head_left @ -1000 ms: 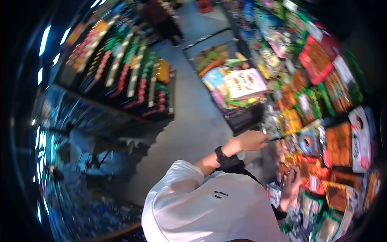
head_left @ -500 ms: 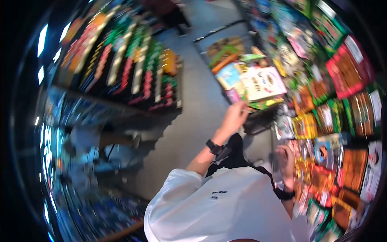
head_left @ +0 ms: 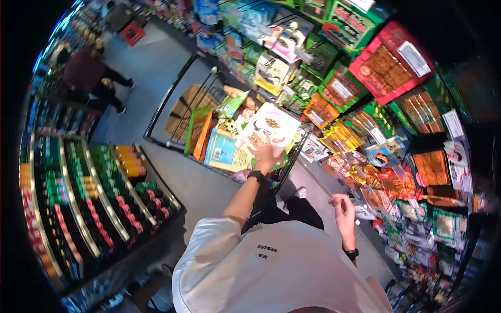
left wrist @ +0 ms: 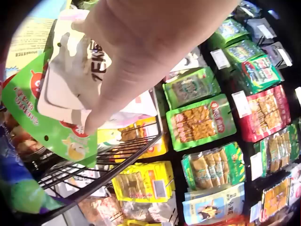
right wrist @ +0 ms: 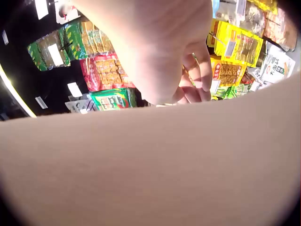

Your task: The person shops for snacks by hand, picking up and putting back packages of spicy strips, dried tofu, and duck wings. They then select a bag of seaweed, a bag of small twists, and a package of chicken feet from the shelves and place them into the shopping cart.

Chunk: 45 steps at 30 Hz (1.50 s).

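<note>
My left hand (head_left: 263, 154) rests with spread fingers on a white packet (head_left: 274, 122) lying on top of the goods in a black wire shopping cart (left wrist: 75, 200). In the left wrist view the thumb lies along the packet's edge, beside a green packet (left wrist: 28, 96) with rounded corners. A light blue and cream packet (head_left: 222, 148) is in the cart to the left of that hand. My right hand (head_left: 344, 211) hangs in the air near the snack rack, its fingers loosely bent, with nothing visible in them.
Hanging snack bags fill the rack on the right, among them a large red pack (head_left: 383, 70) and yellow packs (head_left: 339, 138). A bottle shelf (head_left: 94, 198) stands at the left. Farther up the aisle are a person (head_left: 86, 73) and a red stool (head_left: 132, 34).
The head view has swung, and the cart appears nearer and farther left. My left hand has moved onto the white packet in it. My right hand has drawn away from the hanging bags.
</note>
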Available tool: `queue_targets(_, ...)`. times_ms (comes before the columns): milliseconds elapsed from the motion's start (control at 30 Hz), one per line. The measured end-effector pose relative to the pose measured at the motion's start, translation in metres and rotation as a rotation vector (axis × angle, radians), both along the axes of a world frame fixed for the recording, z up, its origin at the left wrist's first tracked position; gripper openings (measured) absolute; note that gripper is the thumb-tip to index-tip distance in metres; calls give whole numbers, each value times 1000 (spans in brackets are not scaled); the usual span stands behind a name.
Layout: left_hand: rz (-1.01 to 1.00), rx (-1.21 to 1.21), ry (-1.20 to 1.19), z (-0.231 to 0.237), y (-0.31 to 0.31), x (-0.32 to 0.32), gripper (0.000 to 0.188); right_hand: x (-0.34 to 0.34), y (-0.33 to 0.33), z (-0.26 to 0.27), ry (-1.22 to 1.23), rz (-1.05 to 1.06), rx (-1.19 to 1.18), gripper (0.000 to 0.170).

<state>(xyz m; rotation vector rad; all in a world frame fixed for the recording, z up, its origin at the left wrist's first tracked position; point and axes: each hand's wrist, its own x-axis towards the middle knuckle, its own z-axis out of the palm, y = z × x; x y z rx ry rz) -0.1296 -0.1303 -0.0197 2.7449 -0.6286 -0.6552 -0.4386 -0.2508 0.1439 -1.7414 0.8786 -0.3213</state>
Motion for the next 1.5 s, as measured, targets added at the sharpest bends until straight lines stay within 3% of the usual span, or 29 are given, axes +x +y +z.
queue_targets(67,-5,-10,-5,-39,3,10,129,1,4,-1,6,-39,-28,15)
queue_targets(167,-27,26,74,-47,-1,25,123,2,4,11,-6,-87,-56,14)
queue_targets(233,-87,-41,40,-81,2,44,117,4,1,13,-29,-80,-77,14)
queue_targets(367,6,-238,272,-15,10,77,103,-6,-9,5,-86,-146,-42,13)
queue_targets(400,-68,-221,23,-41,21,88,92,-9,-11,1,-90,-171,-24,13)
queue_targets(500,51,-549,337,-35,53,122,83,-14,-19,-9,-135,-185,-24,14)
queue_targets(533,80,-583,305,-36,65,131,74,-13,-21,-10,-131,-191,-7,14)
queue_targets(567,27,-616,258,28,65,116,73,-11,-23,-10,-124,-190,9,14)
queue_targets(633,-209,-572,-67,73,79,122,75,-7,-29,-12,-124,-144,14,14)
queue_targets(700,-15,-476,-88,93,97,131,77,-5,-33,-17,-141,-109,15,14)
queue_targets(733,-10,-429,-154,107,101,132,77,-4,-35,-18,-144,-109,23,13)
queue_targets(833,59,-204,-611,137,99,117,75,0,-40,-17,-149,-102,28,13)
queue_targets(867,79,-41,-782,140,92,110,66,0,-41,-16,-147,-99,26,13)
queue_targets(967,-8,-329,-704,129,73,97,52,-2,-40,-19,-119,-111,22,12)
queue_targets(1000,-143,-460,-622,126,59,81,39,-2,-39,-19,-109,-117,17,12)
queue_targets(1033,-195,-461,-329,106,50,78,32,-1,-37,-18,-101,-122,15,13)
queue_targets(1067,-243,-401,-182,74,38,71,31,0,-35,-16,-91,-128,13,13)
queue_targets(1133,-273,-362,121,51,10,48,38,2,-27,-10,-71,-142,13,13)
queue_targets(1167,-383,-412,4,18,3,46,47,2,-23,-5,-59,-149,15,13)
queue_targets(1233,-458,-246,27,2,-17,36,89,2,-13,2,-31,-184,5,14)
queue_targets(1333,-451,101,153,2,-34,21,132,-3,1,6,24,-235,-18,14)
queue_targets(1433,-594,448,99,-29,-31,20,153,-12,18,5,77,-260,-14,14)
queue_targets(1467,-595,497,30,-35,-28,18,126,-14,22,5,85,-273,-15,14)
queue_targets(1500,-611,435,-86,-58,-19,23,112,-14,24,5,90,-292,-17,14)
